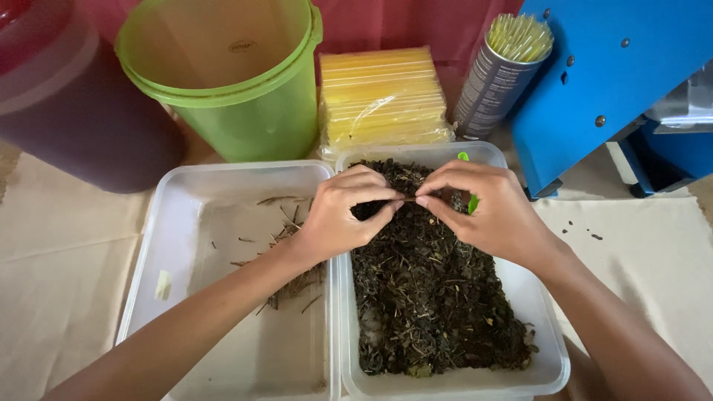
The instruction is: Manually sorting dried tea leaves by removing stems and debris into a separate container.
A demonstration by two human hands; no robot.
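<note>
Looks like a small home workshop for sorting dried herbs, going by the cloth-covered bench [67, 252] crowded with plastic tubs [223, 341] of dark leaf bits [431, 297] and twigs [293, 223], a green bucket [230, 82], yellow straw bundles [382, 96] and a blue metal machine [616, 74].

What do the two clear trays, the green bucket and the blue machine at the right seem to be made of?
The right tray and left tray: translucent plastic, judging by the milky, rounded rims. The green bucket: semi-gloss plastic, with light showing through its wall. The blue machine: probably painted sheet metal, since its flat panels carry round fasteners. The cloth underneath looks like matte woven fabric.
</note>
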